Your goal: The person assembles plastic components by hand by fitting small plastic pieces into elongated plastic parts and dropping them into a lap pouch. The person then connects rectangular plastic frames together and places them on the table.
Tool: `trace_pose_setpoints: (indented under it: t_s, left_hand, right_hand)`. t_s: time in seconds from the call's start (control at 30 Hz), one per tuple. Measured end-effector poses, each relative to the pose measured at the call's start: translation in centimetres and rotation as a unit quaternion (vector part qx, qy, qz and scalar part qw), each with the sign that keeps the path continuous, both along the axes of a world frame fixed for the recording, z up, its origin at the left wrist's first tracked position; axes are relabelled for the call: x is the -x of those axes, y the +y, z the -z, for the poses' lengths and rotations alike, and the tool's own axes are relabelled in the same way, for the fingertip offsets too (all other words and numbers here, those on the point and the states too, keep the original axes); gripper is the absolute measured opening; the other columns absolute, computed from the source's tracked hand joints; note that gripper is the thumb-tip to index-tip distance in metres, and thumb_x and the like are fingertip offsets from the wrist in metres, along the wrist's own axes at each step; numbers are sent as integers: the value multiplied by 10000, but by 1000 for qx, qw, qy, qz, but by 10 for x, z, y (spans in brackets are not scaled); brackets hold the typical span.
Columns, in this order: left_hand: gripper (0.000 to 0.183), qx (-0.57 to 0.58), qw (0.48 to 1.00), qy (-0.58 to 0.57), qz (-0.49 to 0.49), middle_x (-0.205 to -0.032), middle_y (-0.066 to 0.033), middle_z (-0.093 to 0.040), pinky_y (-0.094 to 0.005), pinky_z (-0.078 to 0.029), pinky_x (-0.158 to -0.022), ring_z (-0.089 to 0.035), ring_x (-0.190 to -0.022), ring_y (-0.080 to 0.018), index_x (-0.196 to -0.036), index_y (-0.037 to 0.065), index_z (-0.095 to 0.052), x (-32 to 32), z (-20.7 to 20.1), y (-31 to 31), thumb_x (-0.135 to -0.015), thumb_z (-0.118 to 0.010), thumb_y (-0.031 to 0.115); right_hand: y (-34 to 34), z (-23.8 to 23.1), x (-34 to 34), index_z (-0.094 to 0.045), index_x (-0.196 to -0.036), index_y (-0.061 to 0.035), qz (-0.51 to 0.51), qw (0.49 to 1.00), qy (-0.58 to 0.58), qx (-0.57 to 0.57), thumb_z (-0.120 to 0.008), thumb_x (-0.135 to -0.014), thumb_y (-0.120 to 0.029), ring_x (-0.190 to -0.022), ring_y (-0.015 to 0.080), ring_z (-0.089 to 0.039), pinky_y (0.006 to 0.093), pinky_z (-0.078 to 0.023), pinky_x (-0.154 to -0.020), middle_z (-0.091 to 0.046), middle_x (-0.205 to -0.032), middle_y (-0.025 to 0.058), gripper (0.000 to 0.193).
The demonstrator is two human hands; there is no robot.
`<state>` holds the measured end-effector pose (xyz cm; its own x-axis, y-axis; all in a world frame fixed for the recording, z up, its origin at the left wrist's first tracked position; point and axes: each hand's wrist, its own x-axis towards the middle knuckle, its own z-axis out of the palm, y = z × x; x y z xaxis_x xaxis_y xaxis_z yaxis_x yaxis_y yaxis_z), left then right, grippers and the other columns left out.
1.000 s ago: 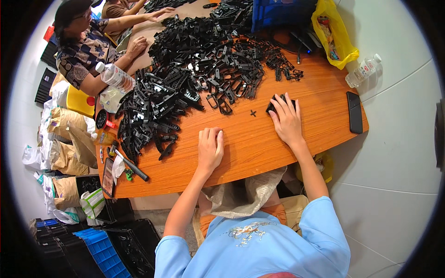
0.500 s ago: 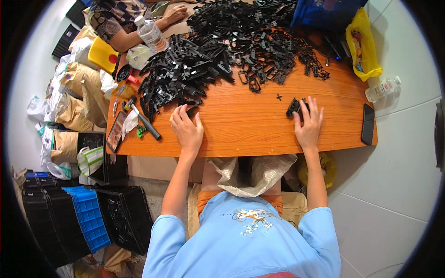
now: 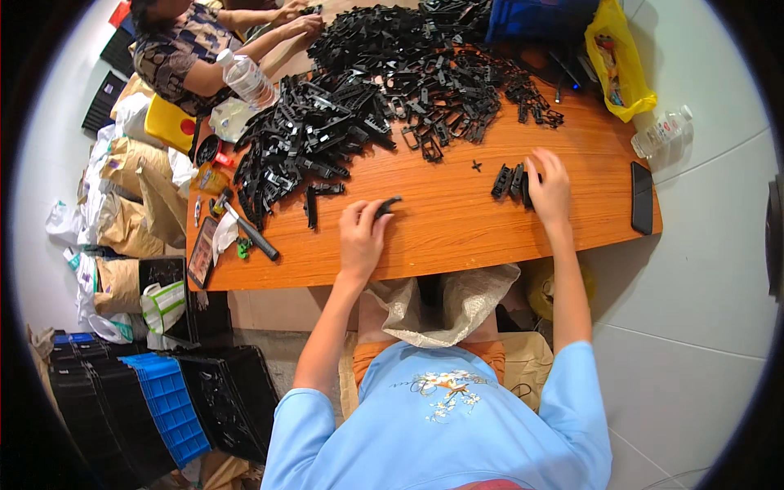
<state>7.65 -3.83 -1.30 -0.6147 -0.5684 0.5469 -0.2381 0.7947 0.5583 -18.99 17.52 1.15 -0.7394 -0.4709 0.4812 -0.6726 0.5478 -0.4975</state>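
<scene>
Left hand (image 3: 362, 237) lies palm down on the table (image 3: 457, 229), fingers closed on a black clip (image 3: 387, 206) whose long axis runs diagonally, pointing up and right. Right hand (image 3: 549, 189), arm extended, rests with fingers spread on a row of clips (image 3: 508, 180) near the far-right edge.
</scene>
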Motion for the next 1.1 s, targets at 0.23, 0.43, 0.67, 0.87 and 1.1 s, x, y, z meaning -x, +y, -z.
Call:
trace_pose_setpoints:
  t_s: [0.23,0.43,0.67,0.87,1.1]
  left_hand:
    - [298,34,995,-31,90,-1014,-155,-553,-394,-460,-799,-552,-924,-330,-1083,10,-597,36,8,15,-831,-689,140]
    - [286,9,994,-63,84,-1002,-164,-533,-399,-458,-811,-544,-922,-333,-1086,-22,-579,33,0,17,-851,-666,117]
    - [304,-7,993,-89,83,-1020,-167,-522,-398,-456,-805,-539,-922,-326,-1111,-24,-566,33,-4,14,-852,-665,101]
    - [312,-18,993,-79,87,-1018,-159,-526,-392,-463,-800,-544,-918,-320,-1107,-21,-574,36,-4,16,-841,-681,101]
    - [321,-54,991,-57,106,-1010,-156,-541,-378,-484,-769,-567,-900,-315,-1102,-10,-595,35,-6,15,-816,-707,85]
  right_hand:
    - [-93,1,104,-613,-975,-38,11,985,126,-114,-673,-833,-246,-1004,276,-579,405,-438,-881,-635,-999,105,258]
    - [-114,13,136,-528,-987,-42,68,958,133,-246,-705,-801,-274,-991,269,-570,405,-442,-849,-586,-1018,120,346]
    - [-95,13,161,-529,-1062,-70,54,968,206,-135,-597,-890,-269,-734,320,-645,422,-486,-715,-644,-720,143,272]
    - [-49,-4,197,-624,-1133,-76,40,980,-104,164,-501,-971,-228,-705,216,-656,313,-490,-605,-671,-803,122,254]
    - [-10,-9,171,-576,-1147,5,-41,779,-455,429,-631,-925,-189,-807,133,-629,240,-513,-670,-620,-943,65,300]
